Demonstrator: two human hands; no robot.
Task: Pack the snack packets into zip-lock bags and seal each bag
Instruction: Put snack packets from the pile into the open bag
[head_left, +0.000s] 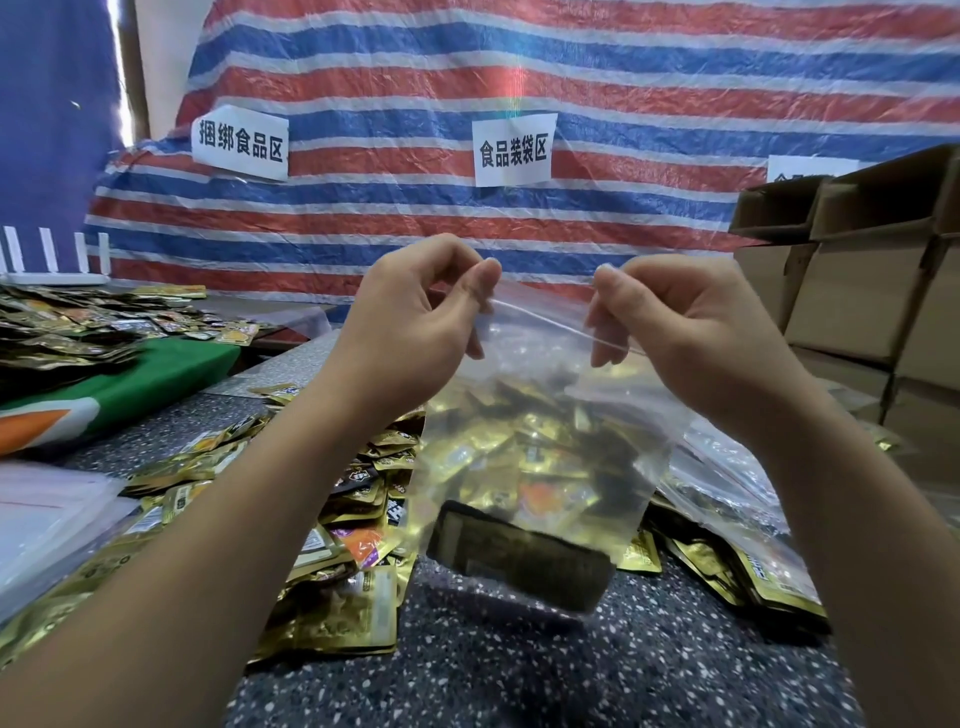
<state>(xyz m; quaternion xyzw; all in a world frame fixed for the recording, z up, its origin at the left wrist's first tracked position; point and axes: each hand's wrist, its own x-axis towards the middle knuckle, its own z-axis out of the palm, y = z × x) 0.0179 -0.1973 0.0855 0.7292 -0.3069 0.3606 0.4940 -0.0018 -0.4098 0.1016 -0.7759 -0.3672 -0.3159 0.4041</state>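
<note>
A clear zip-lock bag (535, 431) hangs in the air in front of me, above the speckled table. My left hand (415, 322) pinches the left end of its top edge. At the right end, my right hand (685, 332) pinches the same edge. The zip strip runs slack between the two hands. A dark snack packet (519, 556) lies at the bottom of the bag. Loose gold and black snack packets (332, 525) are heaped on the table under and beside the bag, some seen blurred through the plastic.
Flat clear bags (47, 525) lie at the left edge. Another heap of packets (78, 322) sits far left on a green cloth (171, 374). Cardboard boxes (862, 291) are stacked at the right. A striped tarp (519, 78) with paper labels hangs behind.
</note>
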